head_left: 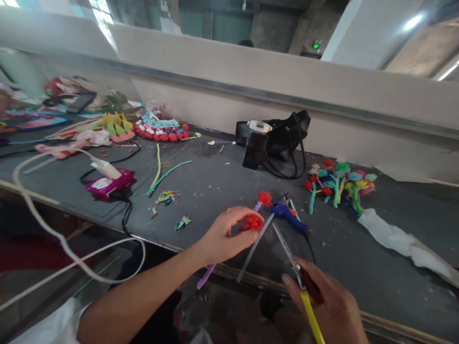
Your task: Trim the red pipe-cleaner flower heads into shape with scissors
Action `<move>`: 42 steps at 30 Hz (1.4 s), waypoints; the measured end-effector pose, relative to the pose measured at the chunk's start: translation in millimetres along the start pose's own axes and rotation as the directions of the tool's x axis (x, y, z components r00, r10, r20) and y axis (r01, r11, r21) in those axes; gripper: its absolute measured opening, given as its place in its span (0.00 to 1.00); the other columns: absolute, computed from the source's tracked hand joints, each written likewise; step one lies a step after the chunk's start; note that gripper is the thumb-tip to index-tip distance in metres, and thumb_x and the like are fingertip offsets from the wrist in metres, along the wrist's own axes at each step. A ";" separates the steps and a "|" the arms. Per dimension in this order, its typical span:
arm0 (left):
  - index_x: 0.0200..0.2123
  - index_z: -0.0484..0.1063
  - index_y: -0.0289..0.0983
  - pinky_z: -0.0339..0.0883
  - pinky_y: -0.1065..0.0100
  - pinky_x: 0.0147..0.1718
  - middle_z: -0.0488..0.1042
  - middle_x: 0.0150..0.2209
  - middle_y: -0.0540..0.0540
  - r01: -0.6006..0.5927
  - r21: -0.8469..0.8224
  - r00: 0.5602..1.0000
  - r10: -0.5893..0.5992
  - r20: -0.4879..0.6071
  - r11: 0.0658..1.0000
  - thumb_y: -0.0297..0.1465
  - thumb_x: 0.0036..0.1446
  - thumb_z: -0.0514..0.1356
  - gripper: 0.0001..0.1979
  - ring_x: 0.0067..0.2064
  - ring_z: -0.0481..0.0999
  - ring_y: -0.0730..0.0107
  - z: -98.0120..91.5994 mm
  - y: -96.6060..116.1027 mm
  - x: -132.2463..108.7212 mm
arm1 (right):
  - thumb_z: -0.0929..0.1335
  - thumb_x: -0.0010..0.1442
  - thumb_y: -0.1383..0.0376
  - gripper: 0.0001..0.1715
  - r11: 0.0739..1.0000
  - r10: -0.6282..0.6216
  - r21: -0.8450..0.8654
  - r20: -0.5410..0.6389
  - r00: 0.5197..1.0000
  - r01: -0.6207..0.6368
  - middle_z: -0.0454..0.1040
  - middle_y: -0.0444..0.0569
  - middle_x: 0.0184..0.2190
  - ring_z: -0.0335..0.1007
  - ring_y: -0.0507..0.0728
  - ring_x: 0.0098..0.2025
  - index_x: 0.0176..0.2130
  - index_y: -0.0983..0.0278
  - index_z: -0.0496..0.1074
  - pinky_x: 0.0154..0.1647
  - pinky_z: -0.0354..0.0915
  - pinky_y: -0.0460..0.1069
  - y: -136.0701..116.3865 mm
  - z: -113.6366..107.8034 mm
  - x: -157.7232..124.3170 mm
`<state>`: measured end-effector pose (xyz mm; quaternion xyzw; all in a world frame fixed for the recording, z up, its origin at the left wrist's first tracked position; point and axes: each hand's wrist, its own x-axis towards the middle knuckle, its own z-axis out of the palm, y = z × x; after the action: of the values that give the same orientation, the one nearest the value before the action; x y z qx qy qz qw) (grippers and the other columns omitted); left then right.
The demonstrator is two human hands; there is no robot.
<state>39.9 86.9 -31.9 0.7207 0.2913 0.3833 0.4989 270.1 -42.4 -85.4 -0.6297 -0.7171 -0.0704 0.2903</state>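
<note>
My left hand [227, 234] is curled around a fluffy red flower [254, 221], fingertips closed on its sides. A purple fuzzy stem [206, 276] shows below the wrist, over the table edge. In my right hand [332, 298] is a pair of scissors [294, 267] with a yellow handle; the blades point up toward the flower, apart from it. A blue glue gun [289, 216] lies just beyond my hands, a long translucent glue stick [255, 248] reaching from it toward the edge. Another red flower [264, 198] on a purple stem lies behind my left fingers.
A bundle of colourful fuzzy flowers [340, 181] with a white-wrapped handle [387, 231] lies right. A black bag [289, 138] stands at the back. Left are a magenta power strip [110, 184] with a looping white cable [46, 224], loose stems [168, 177] and scattered clippings [168, 198].
</note>
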 end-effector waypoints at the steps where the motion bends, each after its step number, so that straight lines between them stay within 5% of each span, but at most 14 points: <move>1: 0.41 0.77 0.35 0.66 0.66 0.43 0.78 0.39 0.44 0.031 -0.039 0.999 -0.031 0.008 0.999 0.30 0.54 0.62 0.11 0.41 0.75 0.64 0.8 0.0 -0.4 | 0.65 0.65 0.47 0.21 1.000 -0.009 -0.010 -0.009 1.000 0.009 0.77 0.42 0.22 0.71 0.51 0.19 0.42 0.60 0.76 0.22 0.67 0.44 -0.7 0.2 0.0; 7: 0.37 0.75 0.34 0.66 0.64 0.41 0.76 0.29 0.46 0.182 -0.525 0.983 -0.134 0.128 0.831 0.32 0.57 0.60 0.08 0.33 0.74 0.67 8.4 -0.5 -2.1 | 0.65 0.66 0.49 0.20 0.991 -0.095 -0.103 -0.125 0.988 0.082 0.69 0.39 0.17 0.65 0.51 0.16 0.41 0.62 0.76 0.21 0.60 0.46 -5.7 1.9 2.2; 13: 0.39 0.77 0.30 0.67 0.63 0.41 0.79 0.31 0.41 0.202 -0.715 0.979 -0.109 0.175 0.670 0.28 0.58 0.57 0.10 0.34 0.77 0.64 15.1 -2.8 -3.4 | 0.66 0.67 0.53 0.18 0.984 -0.141 -0.135 -0.167 0.976 0.119 0.72 0.41 0.20 0.67 0.50 0.19 0.42 0.64 0.76 0.25 0.60 0.47 -9.1 4.1 2.2; 29: 0.42 0.74 0.37 0.61 0.67 0.44 0.74 0.38 0.48 0.206 -0.543 0.978 -0.161 0.129 0.814 0.35 0.63 0.60 0.09 0.41 0.70 0.68 24.1 -2.1 -14.1 | 0.66 0.67 0.59 0.14 0.968 -0.121 -0.231 -0.090 0.989 0.097 0.79 0.46 0.27 0.72 0.54 0.23 0.45 0.65 0.76 0.31 0.61 0.51 -14.8 2.7 -3.2; 38: 0.41 0.74 0.36 0.61 0.65 0.46 0.73 0.37 0.47 0.230 -0.586 0.973 -0.182 0.141 0.777 0.35 0.62 0.60 0.09 0.41 0.69 0.66 26.2 -3.5 -13.0 | 0.64 0.68 0.60 0.15 0.952 -0.128 -0.292 -0.096 0.987 0.095 0.81 0.48 0.29 0.72 0.53 0.23 0.45 0.65 0.77 0.31 0.62 0.50 -14.6 3.2 -5.6; 42: 0.42 0.75 0.36 0.61 0.65 0.48 0.74 0.39 0.46 0.257 -0.567 0.966 -0.208 0.151 0.783 0.36 0.62 0.60 0.10 0.43 0.70 0.65 25.5 -4.2 -13.7 | 0.62 0.69 0.59 0.18 0.946 -0.117 -0.313 -0.079 0.990 0.087 0.77 0.46 0.22 0.68 0.53 0.20 0.45 0.65 0.78 0.28 0.60 0.50 -16.2 2.0 -6.2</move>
<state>53.9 64.7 -44.8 0.5068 0.2262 0.3601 0.7499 254.4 -50.0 -85.9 -0.6253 -0.7139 -0.2270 0.2186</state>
